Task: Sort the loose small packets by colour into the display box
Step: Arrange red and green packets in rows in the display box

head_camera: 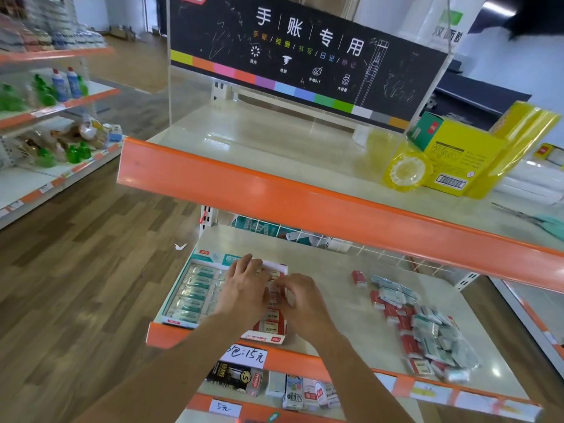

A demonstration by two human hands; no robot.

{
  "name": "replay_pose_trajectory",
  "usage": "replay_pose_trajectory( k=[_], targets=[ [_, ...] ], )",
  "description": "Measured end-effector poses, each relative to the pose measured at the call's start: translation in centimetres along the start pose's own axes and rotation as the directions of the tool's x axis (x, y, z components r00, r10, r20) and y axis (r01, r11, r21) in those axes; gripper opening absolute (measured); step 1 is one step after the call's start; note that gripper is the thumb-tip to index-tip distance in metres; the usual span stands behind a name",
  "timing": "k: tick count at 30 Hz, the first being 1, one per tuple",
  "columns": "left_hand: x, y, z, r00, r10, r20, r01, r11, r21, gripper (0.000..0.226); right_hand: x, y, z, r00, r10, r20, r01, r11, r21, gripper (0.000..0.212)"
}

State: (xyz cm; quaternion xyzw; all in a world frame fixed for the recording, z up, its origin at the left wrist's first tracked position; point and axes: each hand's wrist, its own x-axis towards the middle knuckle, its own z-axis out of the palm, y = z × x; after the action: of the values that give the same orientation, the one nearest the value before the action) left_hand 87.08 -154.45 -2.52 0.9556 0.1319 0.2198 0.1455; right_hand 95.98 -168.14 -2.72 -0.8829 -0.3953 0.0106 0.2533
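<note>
One display box (pixel 180 296); two hands: left hand (pixel 244 288) flat on red packets (pixel 272 319), right hand (pixel 300 296) pinching one; loose pile (pixel 424 331) uncountable.

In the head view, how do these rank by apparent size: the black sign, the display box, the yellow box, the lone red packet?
1. black sign
2. display box and yellow box: look similar; hands hide part of the display box
3. lone red packet
</note>
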Motion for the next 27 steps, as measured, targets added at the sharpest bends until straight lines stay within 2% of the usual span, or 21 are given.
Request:
replay_pose_trajectory(
  k=[5, 14, 27],
  targets=[
    [0.4, 1.4, 0.1, 0.999, 0.044, -0.019, -0.044, 0.999, 0.000, 0.021, -1.2, 1.3, -0.4, 0.987, 0.110, -0.120, -0.100, 0.991, 0.084, 0.031],
    [1.1, 5.2, 1.4, 0.989, 0.142, 0.040, -0.140, 0.988, -0.062, 0.024, -3.6, 4.0, -2.6, 0.941, 0.309, -0.138, -0.285, 0.944, 0.168, 0.042],
    [0.3, 11.0, 4.6, 0.935, 0.281, 0.216, -0.262, 0.958, -0.112, 0.035, -8.8, 8.1, -5.4, 0.858, 0.468, -0.212, -0.451, 0.884, 0.122, 0.044]
  ],
)
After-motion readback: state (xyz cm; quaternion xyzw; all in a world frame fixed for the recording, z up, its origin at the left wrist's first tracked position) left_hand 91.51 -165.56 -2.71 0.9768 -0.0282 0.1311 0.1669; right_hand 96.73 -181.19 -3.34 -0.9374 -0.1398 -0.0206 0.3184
